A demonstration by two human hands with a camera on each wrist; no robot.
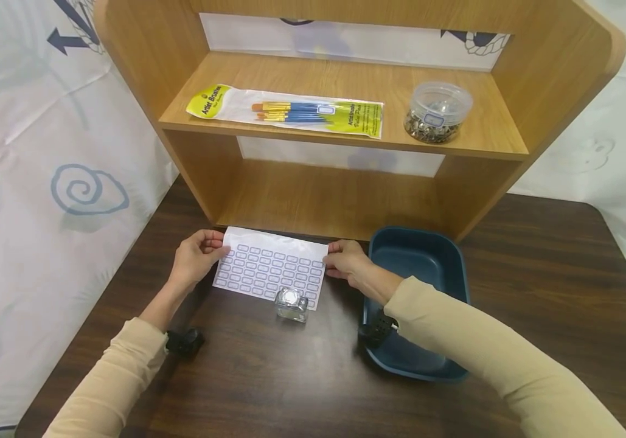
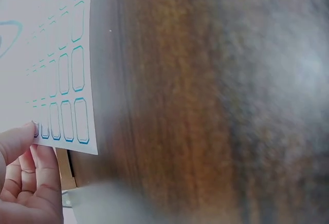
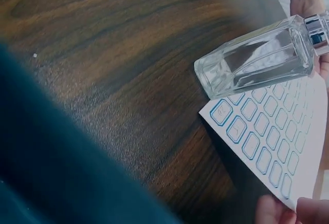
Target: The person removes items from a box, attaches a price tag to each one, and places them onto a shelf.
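Note:
A white sheet of blue-bordered label stickers [image 1: 269,267] is held by its two sides, tilted up from the dark table. Thumb and fingers of my left hand [image 1: 194,255] pinch its left edge; the left wrist view shows that thumb lying over the sheet [image 2: 56,80]. At the opposite edge my right hand [image 1: 348,261] pinches the paper too, and in the right wrist view those fingertips [image 3: 311,211] are at the sheet's corner. A clear glass bottle [image 1: 292,309] with a shiny silver cap [image 3: 316,31] stands upright just in front, overlapping the sheet's lower right part in the head view.
A dark blue tray [image 1: 460,280] lies under my right forearm. Behind the sheet rises a wooden shelf unit [image 1: 340,198]; its upper board carries a packet of artist brushes [image 1: 296,112] and a clear round tub [image 1: 437,112] of small metal pieces, both bearing a label.

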